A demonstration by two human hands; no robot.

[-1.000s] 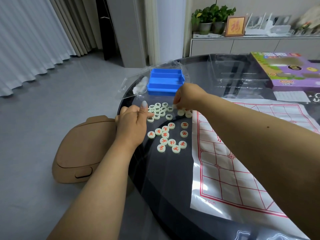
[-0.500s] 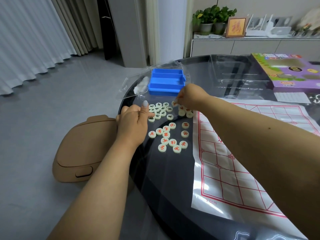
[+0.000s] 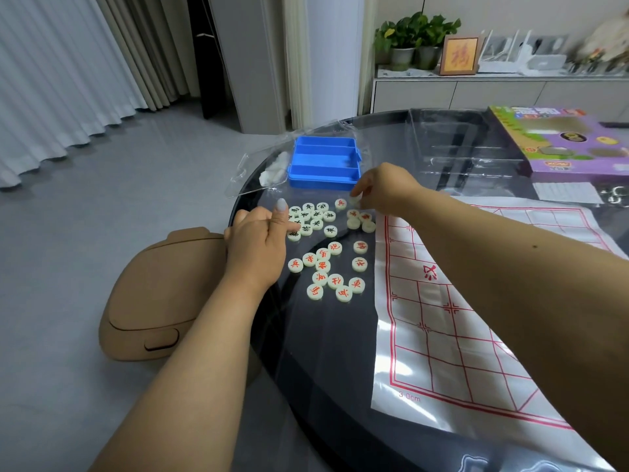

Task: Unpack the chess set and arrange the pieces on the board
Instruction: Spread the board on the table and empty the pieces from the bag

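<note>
**Sorting the pieces beside the board**

My right hand (image 3: 384,192) reaches across the dark round table (image 3: 326,352) to the far edge of the loose pieces, just in front of the blue tray (image 3: 323,163). Its fingers are curled down and pinch one pale disc (image 3: 354,200) at the fingertips; I cannot read its character from here.

My left hand (image 3: 258,243) rests at the table's left edge with the thumb raised and the other fingers curled inward beside the black-lettered pieces (image 3: 311,218). Whether those fingers actually hold a piece I cannot tell; they lie against the nearest discs of that cluster.

The black-lettered group sits bunched together close to my left hand. Nearer to me, the red-lettered pieces (image 3: 328,270) lie spread face up on the glass, apart from one another in a loose patch. A few more discs (image 3: 360,221) lie under my right wrist, just beside the board's far left corner.

The board (image 3: 442,318) is a thin white sheet with a red grid, lying flat on the right half of the table under my right forearm, and no piece stands on it.

The blue tray has three long compartments and sits on a clear plastic bag (image 3: 258,165). A purple game box (image 3: 565,141) lies at the far right. A tan stool (image 3: 156,301) stands on the floor to the left of the table.
</note>
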